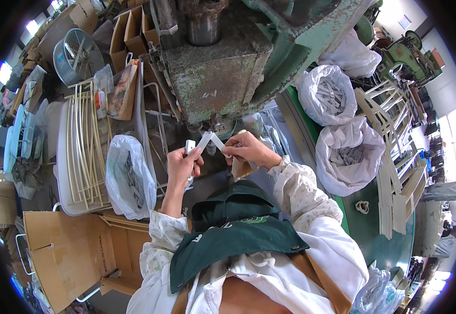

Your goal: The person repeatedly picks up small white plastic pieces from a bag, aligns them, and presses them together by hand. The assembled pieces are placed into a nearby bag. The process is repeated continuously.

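Note:
Under the head of a green press [222, 78], both my hands hold a pair of narrow white strips [205, 140] that meet at the top in an upside-down V. My left hand [182, 163] is closed, pinching the lower end of the left strip. Another short white piece [190, 146] stands up from the same hand. My right hand [252, 148] is closed with fingertips pinching the lower end of the right strip. The joint of the strips lies close to the press tool [220, 127]; whether they touch I cannot tell.
To the left stand a plastic bag of parts [128, 178], a rack of cream rods [84, 152] and an open cardboard box [63, 251]. Two white sacks [326, 95] of metal strips and stacked cream frames [395, 178] sit on a green table [372, 243] at right.

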A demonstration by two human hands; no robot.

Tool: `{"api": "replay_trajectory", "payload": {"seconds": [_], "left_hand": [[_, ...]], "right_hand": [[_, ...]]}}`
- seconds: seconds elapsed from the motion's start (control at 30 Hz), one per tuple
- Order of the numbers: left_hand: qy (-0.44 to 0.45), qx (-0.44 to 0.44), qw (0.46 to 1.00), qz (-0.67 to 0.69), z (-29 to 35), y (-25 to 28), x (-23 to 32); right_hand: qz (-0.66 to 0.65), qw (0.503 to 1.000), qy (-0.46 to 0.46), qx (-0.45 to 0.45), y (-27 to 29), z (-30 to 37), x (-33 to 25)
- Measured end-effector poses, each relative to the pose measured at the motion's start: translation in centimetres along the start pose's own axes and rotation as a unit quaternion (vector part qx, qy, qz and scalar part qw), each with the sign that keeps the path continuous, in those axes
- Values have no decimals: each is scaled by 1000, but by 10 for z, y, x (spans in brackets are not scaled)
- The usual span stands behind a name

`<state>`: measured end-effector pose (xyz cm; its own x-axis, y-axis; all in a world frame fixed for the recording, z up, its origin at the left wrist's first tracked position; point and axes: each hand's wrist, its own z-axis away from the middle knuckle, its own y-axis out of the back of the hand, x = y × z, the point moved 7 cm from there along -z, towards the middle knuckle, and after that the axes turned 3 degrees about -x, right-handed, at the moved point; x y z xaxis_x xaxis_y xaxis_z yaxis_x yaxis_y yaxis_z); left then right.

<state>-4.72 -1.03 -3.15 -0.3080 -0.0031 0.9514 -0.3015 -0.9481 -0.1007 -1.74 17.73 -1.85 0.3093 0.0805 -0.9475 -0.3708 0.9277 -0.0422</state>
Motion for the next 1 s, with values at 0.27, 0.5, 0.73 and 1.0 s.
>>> {"api": "replay_trajectory", "payload": {"seconds": [0.27,0.5,0.73,1.0], "left_hand": [[-27,-37,996,82,21,-9,25],[-32,13,988,148,22,12,-8],[8,-70,995,73,19,-74,-13],[4,-48,999,-2,27,-62,-21]], "right_hand": [[30,996,44,71,24,33,-30],[30,901,94,422,262,117,-18],[-182,945,139,233,117,33,3],[-393,898,107,164,-20,-8,31]]}}
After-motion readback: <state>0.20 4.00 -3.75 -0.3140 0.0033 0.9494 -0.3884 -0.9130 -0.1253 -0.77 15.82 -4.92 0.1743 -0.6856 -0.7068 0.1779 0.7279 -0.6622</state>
